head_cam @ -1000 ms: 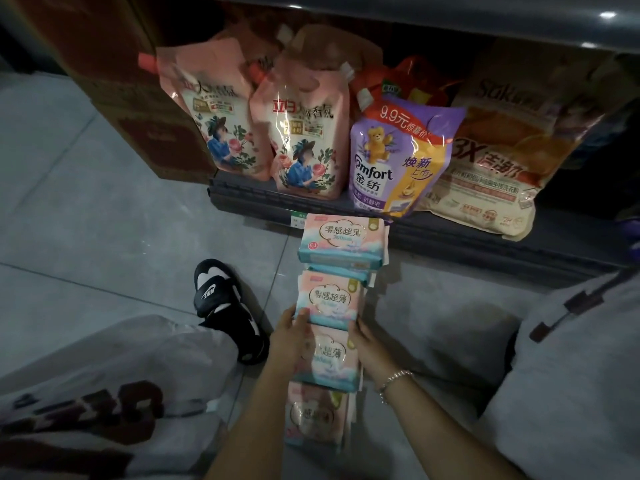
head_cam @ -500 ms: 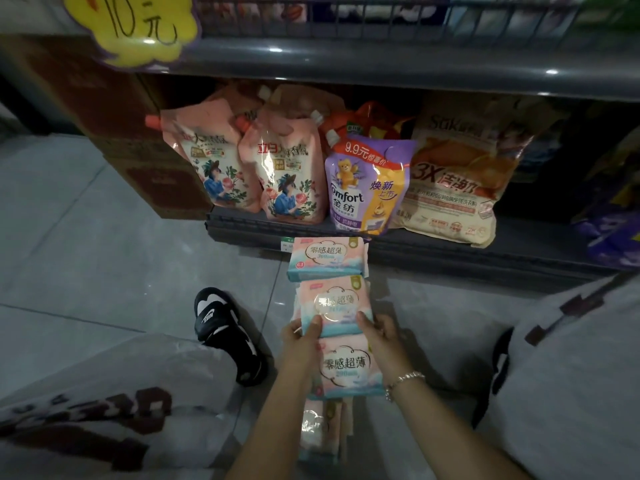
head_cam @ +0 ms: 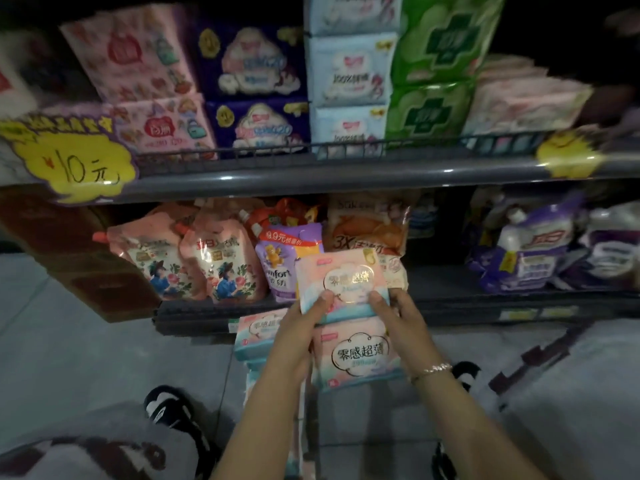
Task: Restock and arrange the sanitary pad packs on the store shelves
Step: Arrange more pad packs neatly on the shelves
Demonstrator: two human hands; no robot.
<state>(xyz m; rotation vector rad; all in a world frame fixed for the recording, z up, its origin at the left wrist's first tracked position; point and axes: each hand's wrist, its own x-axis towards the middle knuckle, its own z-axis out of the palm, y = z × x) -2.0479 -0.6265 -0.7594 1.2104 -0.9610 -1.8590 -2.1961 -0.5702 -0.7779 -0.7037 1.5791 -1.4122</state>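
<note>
I hold two pink-and-teal sanitary pad packs between both hands, lifted off the floor in front of the lower shelf. The upper pack (head_cam: 341, 280) is pinched by both thumbs; the lower pack (head_cam: 358, 355) hangs beneath it. My left hand (head_cam: 304, 327) grips their left side and my right hand (head_cam: 398, 320) grips the right. More packs of the same kind (head_cam: 258, 332) remain stacked on the floor to the left. The upper shelf (head_cam: 311, 174) carries rows of pad packs: pink (head_cam: 138, 81), dark blue (head_cam: 256, 91), white (head_cam: 349, 88), green (head_cam: 433, 81).
The lower shelf holds refill pouches (head_cam: 194, 261) and purple detergent bags (head_cam: 530, 251). A yellow price tag (head_cam: 76, 164) hangs at the shelf's left. A brown carton (head_cam: 90, 271) stands on the left. My black slipper (head_cam: 173, 414) and grey-clad knees flank the floor stack.
Both hands have lifted the two packs up off the floor stack toward the shelves. The view tilted upward, so the upper shelf of pad packs came into sight.
</note>
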